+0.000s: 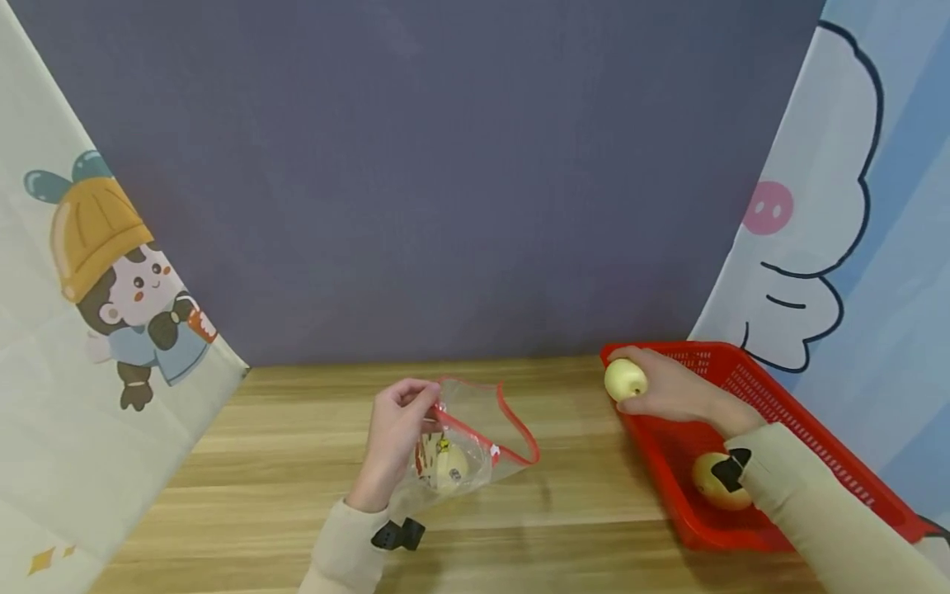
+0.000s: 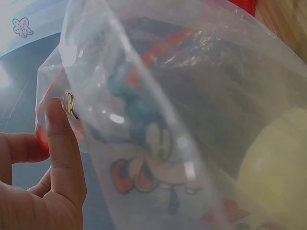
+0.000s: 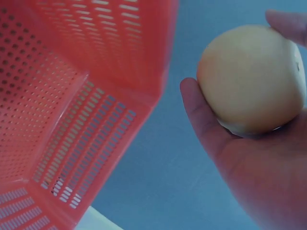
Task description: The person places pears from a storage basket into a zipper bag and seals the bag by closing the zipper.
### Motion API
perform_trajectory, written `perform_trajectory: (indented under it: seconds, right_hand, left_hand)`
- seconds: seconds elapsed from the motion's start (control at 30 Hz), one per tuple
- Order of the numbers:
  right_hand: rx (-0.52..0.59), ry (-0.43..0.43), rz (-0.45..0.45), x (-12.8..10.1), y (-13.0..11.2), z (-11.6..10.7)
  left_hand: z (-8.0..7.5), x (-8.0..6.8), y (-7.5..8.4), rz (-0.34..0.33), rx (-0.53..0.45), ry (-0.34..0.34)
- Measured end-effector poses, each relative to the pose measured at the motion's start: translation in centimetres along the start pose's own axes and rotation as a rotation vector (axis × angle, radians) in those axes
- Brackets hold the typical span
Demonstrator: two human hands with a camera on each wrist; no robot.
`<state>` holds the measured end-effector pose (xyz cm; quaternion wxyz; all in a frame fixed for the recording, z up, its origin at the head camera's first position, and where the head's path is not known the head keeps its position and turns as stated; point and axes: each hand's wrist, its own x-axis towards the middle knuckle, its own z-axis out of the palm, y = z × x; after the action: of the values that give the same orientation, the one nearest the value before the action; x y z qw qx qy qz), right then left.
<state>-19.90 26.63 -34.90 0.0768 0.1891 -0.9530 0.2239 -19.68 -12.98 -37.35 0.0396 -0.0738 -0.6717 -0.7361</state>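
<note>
My left hand [image 1: 397, 429] pinches the red-trimmed mouth of a clear plastic zip bag [image 1: 475, 441] and holds it up off the wooden table [image 1: 297, 462]. Inside the bag lies a pale yellow fruit [image 1: 449, 466]. In the left wrist view the bag [image 2: 182, 120] fills the frame, with the fruit [image 2: 278, 177] at the right and my thumb [image 2: 62, 148] on the bag's edge. My right hand [image 1: 660, 388] grips a pale yellow apple [image 1: 625, 379] over the left rim of a red perforated basket [image 1: 787, 412]. The right wrist view shows that apple [image 3: 252, 79] cupped in my fingers beside the basket [image 3: 72, 96].
A second yellowish apple [image 1: 716, 483] lies in the red basket, partly behind my right sleeve. A dark grey backdrop stands behind the table, with cartoon-printed cloths at the left and right sides. Bare wood lies between bag and basket.
</note>
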Motion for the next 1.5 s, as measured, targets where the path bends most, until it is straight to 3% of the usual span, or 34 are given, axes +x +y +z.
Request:
perform_trajectory:
  seconds: [1.5]
  right_hand:
    - [0.15,0.014,-0.04,1.9,-7.3,1.7]
  left_hand:
    - [-0.1,0.0,0.1,0.001,0.005,0.004]
